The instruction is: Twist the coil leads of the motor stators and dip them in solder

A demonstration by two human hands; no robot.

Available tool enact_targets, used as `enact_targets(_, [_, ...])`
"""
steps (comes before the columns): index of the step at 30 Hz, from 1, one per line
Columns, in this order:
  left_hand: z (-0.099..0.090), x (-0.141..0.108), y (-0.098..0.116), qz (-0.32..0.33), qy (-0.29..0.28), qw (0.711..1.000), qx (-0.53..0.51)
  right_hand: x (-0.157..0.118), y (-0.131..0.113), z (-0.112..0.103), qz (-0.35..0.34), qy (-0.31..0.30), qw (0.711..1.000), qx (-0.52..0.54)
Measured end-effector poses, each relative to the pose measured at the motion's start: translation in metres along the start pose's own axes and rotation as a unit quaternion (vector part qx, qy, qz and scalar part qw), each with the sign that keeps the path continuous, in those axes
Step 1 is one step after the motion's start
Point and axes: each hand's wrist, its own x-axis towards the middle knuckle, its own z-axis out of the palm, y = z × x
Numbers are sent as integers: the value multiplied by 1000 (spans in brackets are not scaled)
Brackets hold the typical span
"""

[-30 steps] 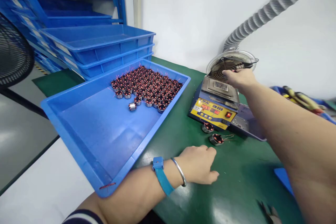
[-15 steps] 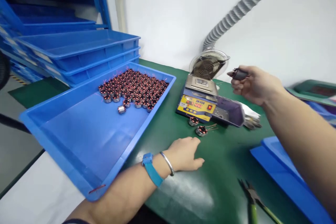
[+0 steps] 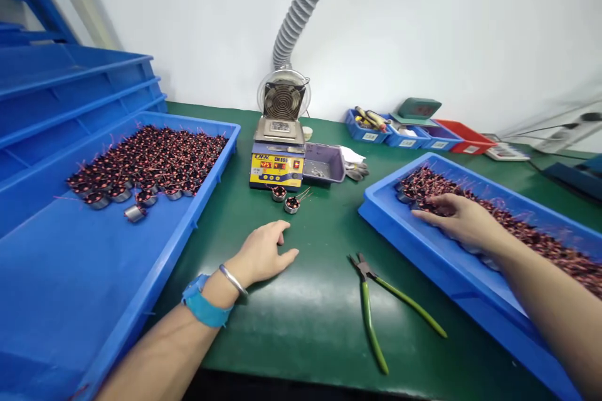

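My left hand point(image 3: 264, 255) rests on the green table, fingers apart and nothing in it; a silver bangle and blue wristband circle its wrist. Two copper-wound motor stators stand beyond it: one stator point(image 3: 279, 193) close against the solder pot point(image 3: 277, 166), the other stator point(image 3: 292, 204) with long wire ends sticking out. Over the right blue tray point(image 3: 399, 229), my right hand point(image 3: 463, 219) has thumb and fingers closed around a stator at the left end of the pile; the fingers partly hide it. Green-handled pliers point(image 3: 365, 269) lie opened between the hands.
The left blue tray point(image 3: 181, 257) holds many stators point(image 3: 155, 160), one lying on its side. Stacked blue trays point(image 3: 94, 84) stand behind it. A purple bin point(image 3: 324, 163) and a glove point(image 3: 358, 171) adjoin the solder pot, under a grey duct point(image 3: 301, 9). Small bins point(image 3: 369, 131) line the wall.
The view has swung right. My right hand, with a stator in it, has gone from beside the solder pot down into the right tray. My left hand stays on the table.
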Motion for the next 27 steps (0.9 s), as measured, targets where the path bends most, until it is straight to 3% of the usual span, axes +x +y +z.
enact_targets(7, [-1, -1, 2, -7, 1, 1000, -10, 33, 0, 47, -22, -17, 991, -129])
enact_targets(12, [-2, -1, 3, -7, -2, 1000, -10, 46, -7, 49, -23, 31, 989, -141])
enact_targets(15, [-2, -1, 3, -11, 0, 1000, -13, 33, -19, 35, -53, 74, 989, -113])
enact_targets(19, [1, 0, 1, -24, 14, 999, -25, -18, -54, 39, -154, 111, 981, -29])
enact_targets(23, [3, 3, -5, -42, 78, 995, -35, -78, -88, 100, -250, -47, 967, 13])
enact_targets(27, [2, 8, -9, -81, 143, 983, -80, -87, -116, 172, -234, -72, 969, 21])
